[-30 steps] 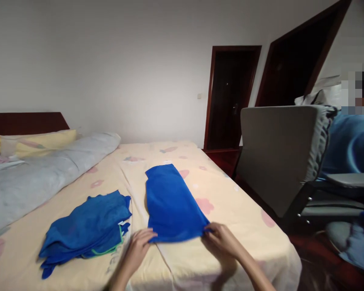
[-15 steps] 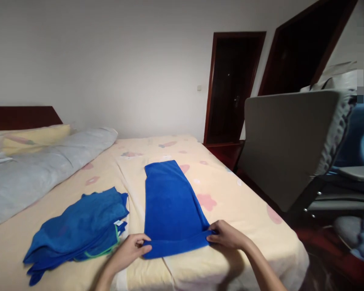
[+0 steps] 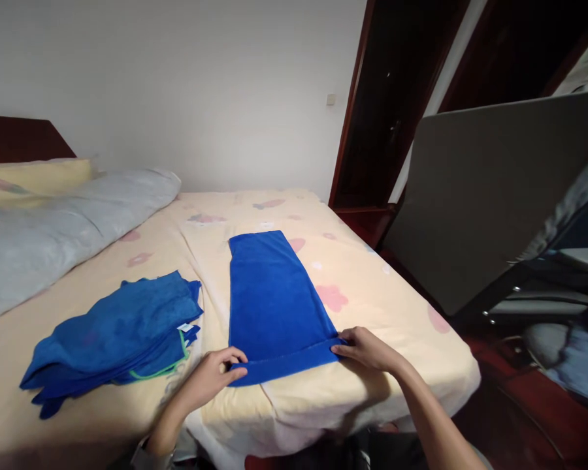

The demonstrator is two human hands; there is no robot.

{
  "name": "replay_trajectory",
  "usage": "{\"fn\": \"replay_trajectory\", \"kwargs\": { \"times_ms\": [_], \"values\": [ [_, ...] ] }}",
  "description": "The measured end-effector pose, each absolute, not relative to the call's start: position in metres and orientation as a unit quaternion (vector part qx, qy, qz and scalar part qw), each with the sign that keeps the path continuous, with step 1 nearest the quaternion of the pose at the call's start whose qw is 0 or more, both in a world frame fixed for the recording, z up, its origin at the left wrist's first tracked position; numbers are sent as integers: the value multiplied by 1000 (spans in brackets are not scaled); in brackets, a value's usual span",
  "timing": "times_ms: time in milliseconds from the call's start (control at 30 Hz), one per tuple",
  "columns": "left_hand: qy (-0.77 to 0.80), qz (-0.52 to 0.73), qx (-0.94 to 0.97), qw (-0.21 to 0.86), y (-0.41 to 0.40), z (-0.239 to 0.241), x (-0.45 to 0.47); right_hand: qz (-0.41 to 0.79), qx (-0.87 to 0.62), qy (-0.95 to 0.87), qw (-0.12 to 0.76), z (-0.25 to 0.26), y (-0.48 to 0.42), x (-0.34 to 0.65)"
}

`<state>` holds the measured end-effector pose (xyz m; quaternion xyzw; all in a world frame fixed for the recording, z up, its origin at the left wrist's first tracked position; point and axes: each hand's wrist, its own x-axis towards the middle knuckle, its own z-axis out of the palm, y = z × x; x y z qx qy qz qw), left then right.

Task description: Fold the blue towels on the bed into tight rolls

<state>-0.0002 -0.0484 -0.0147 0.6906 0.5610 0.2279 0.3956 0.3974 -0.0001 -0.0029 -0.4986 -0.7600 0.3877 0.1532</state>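
Note:
A long blue towel point(image 3: 272, 297), folded into a narrow strip, lies lengthwise on the bed point(image 3: 382, 307). My left hand point(image 3: 214, 375) pinches its near left corner. My right hand point(image 3: 367, 347) pinches the near right corner. Between the two hands the near edge is lifted slightly off the sheet. Both hands are closed on the cloth.
A pile of blue cloths point(image 3: 117, 333), one with a green trim, lies left of the towel. A grey quilt point(image 3: 63, 228) and a yellow pillow point(image 3: 24, 179) are at the far left. A grey chair back point(image 3: 494, 189) stands right of the bed, before dark doorways point(image 3: 392, 111).
Both hands went from resting at the towel's near corners to pinching them and raising the near edge. The camera has come closer and tilted down.

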Motion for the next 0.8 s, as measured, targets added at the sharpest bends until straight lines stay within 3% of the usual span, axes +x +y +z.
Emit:
{"fn": "replay_trajectory", "kwargs": {
  "times_ms": [167, 367, 567, 800],
  "values": [
    [581, 310, 655, 371, -46, -17, -11, 429, -488, -738, 184, -1, -5, 400],
    [589, 241, 695, 335, -47, -18, -5, 437, -477, -749, 143, 2, -8, 401],
    [607, 197, 705, 308, -49, -11, -5, 403, -492, -755, 158, -3, -4, 402],
    [618, 202, 699, 298, -54, -7, -15, 417, -503, -744, 142, -1, -4, 405]
  ]
}}
